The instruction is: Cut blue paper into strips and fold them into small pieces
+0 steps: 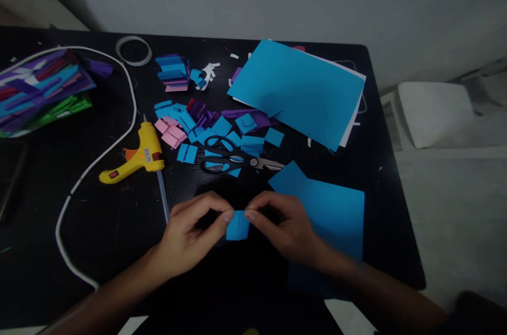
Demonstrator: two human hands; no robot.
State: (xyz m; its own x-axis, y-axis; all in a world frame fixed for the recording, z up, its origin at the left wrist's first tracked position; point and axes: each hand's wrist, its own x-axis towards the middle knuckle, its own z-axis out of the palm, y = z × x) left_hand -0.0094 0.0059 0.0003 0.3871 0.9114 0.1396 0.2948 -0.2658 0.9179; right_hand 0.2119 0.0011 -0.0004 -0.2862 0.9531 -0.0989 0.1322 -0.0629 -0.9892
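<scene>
A small blue paper piece (237, 226) with a crease or slit down its middle is held upright near the table's front. My left hand (196, 232) pinches its upper left corner between thumb and fingers. On the opposite upper corner, my right hand (283, 226) has a similar pinch. Just beyond my hands lie black-handled scissors (253, 162), resting over cut blue paper squares (252, 145). Beside and partly beneath my right forearm is a larger blue sheet (336, 213).
A yellow glue gun (148, 150) with a clear glue stick lies left, near a white cable (63, 213). Behind are pink pieces (171, 131), a tape ring (133, 51), a stack of blue sheets (301, 92) and a bundle of colourful paper (43, 89). A white chair (435, 113) stands right.
</scene>
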